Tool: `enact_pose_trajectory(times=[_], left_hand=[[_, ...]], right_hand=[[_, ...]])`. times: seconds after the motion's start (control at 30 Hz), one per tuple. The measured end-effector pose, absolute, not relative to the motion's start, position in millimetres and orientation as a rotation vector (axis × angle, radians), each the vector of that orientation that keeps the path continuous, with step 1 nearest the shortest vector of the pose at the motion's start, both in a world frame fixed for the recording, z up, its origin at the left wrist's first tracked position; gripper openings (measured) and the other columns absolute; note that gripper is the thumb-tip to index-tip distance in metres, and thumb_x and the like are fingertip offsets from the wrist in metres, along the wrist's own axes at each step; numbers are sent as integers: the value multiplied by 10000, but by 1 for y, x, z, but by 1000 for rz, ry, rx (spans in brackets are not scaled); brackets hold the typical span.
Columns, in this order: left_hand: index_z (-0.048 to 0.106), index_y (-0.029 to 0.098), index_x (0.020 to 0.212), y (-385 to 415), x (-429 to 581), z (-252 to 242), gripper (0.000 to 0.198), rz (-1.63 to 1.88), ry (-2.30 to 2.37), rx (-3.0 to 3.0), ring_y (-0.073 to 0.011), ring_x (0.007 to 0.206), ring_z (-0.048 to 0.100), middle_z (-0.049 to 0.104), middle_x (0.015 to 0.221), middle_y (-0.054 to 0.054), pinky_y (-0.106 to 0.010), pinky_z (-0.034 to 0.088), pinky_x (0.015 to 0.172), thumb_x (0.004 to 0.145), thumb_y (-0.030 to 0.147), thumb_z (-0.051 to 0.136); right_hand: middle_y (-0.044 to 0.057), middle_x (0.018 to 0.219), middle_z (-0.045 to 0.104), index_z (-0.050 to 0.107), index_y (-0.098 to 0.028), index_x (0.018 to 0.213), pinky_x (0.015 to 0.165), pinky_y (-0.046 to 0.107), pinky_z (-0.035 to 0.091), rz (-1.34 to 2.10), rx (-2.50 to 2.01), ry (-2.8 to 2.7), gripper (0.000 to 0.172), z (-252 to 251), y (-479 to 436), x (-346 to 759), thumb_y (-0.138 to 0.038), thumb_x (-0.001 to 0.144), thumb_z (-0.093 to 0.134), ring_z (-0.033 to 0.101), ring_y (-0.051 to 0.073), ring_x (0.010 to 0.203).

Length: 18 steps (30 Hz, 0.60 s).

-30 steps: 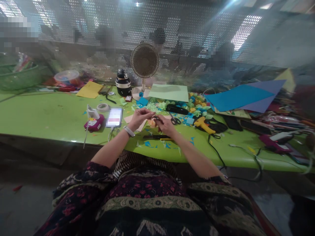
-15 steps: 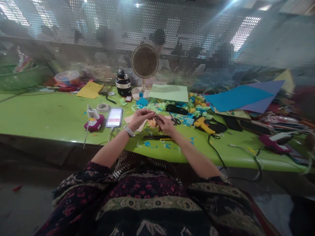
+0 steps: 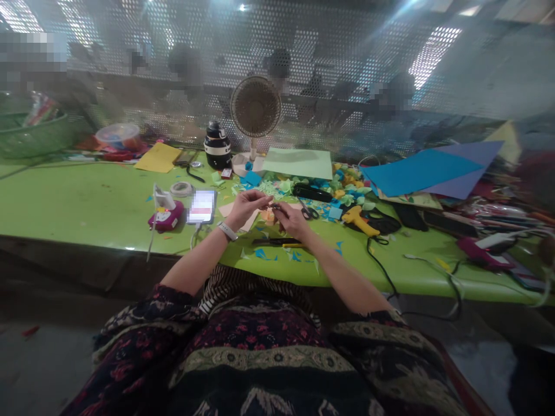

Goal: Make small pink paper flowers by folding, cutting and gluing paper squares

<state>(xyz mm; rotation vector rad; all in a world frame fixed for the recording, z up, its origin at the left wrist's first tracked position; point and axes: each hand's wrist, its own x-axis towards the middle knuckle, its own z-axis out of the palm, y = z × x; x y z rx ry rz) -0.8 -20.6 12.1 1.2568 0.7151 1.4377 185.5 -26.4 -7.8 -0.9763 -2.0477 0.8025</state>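
My left hand point(image 3: 248, 209), with a white band at its wrist, is closed in a pinch over the table. Its fingertips almost meet those of my right hand point(image 3: 291, 221), which is closed too. Between them is something small, partly dark at the right fingertips, too little to name. Peach paper pieces point(image 3: 267, 216) show just below the fingertips, and a larger peach sheet point(image 3: 250, 223) lies partly under my left hand. Scissors point(image 3: 309, 212) rest right beside my right hand. In front of my wrists lies a dark and yellow cutter-like tool point(image 3: 277, 242).
A phone point(image 3: 202, 207) and a tape roll point(image 3: 181, 189) lie at left. Behind my hands are a fan point(image 3: 256, 107), a black bottle point(image 3: 217, 145), a black stapler-like object point(image 3: 312, 192) and many paper scraps. A yellow glue gun point(image 3: 359, 221) with a cord lies at right.
My hands stay nearly in the same place, their fingertips shifting only slightly. A blurred shape has come into view at the far upper left.
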Motion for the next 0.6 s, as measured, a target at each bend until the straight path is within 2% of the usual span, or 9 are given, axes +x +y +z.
enact_pose_trajectory(times=[0.43,0.6], left_hand=[[697,149,659,-14,-5,11,409,1545,752,1165,-76,527,558,639,578,5,-233,444,562,556,473,926],[691,151,675,-13,-6,11,404,1557,743,1137,-80,548,576,645,594,4,-231,451,579,572,465,924]], right_hand=[[-12,728,674,593,-215,1090,428,217,480,830,-960,-2018,341,-11,-25,186,-522,964,516,585,104,429],[1,742,671,595,-203,1098,414,222,476,836,-983,-2016,372,-11,-25,186,-536,952,516,586,109,424]])
